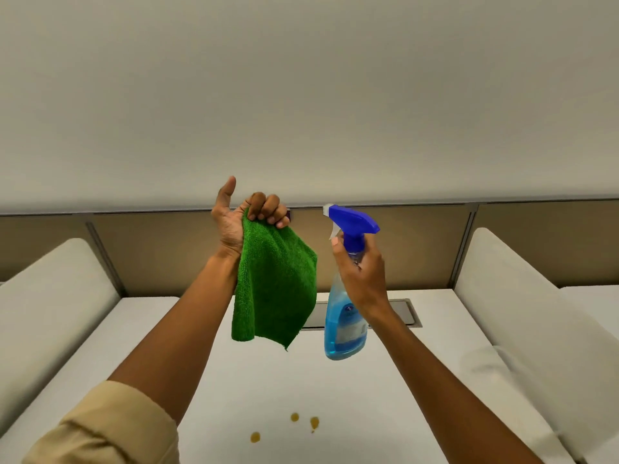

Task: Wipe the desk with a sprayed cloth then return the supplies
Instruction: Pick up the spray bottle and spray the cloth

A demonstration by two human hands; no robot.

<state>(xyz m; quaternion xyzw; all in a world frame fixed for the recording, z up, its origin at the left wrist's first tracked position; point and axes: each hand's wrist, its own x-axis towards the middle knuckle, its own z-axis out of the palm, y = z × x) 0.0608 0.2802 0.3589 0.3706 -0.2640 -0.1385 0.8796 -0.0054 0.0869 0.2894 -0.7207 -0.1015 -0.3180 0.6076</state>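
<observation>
My left hand (246, 216) is raised above the white desk (335, 396) and grips the top edge of a green cloth (278, 289), which hangs down freely. Right beside it, my right hand (363, 272) holds a clear spray bottle (345, 326) of blue liquid by its neck. The bottle's blue trigger head (351, 222) has its nozzle turned left toward the cloth. One finger of my right hand lies at the trigger. Three small brown drops (294, 417) lie on the desk near me.
White curved dividers stand at the left (50, 296) and right (519, 296) of the desk. A beige partition panel (167, 249) runs along the back under a plain wall. A grey cable flap (402, 313) is set into the desk behind the bottle.
</observation>
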